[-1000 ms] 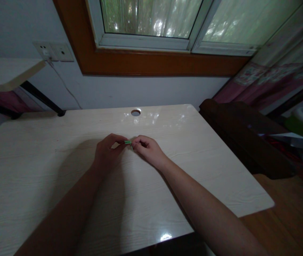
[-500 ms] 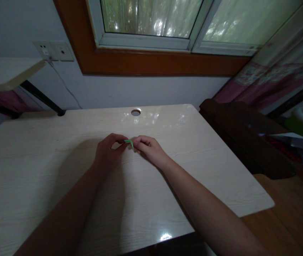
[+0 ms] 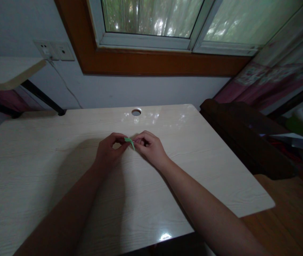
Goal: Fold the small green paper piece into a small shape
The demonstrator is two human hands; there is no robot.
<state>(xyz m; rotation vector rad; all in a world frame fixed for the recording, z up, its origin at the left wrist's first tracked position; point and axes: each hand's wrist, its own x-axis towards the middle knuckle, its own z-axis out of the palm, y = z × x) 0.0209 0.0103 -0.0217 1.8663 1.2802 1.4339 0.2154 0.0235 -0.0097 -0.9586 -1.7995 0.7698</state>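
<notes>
A small, narrow green paper strip (image 3: 129, 141) with a bend in it is held just above the desk, one end hanging down toward me. My left hand (image 3: 109, 147) pinches its left part between thumb and forefinger. From the other side, my right hand (image 3: 151, 146) is closed, its thumb and fingertips pressed together at the strip's right part. The two hands almost meet, and the fingertips cover some of the strip.
Under my forearms lies a pale wood-grain desk (image 3: 199, 167) with a round cable hole (image 3: 136, 112) near its back edge. At the left stands a raised shelf (image 3: 10, 73) on black legs. A dark wooden piece of furniture (image 3: 236, 138) is to the right of the desk.
My right hand has shifted slightly, its fingers more raised and curled beside the strip. The strip's bend looks a little different. My left hand stays nearly still.
</notes>
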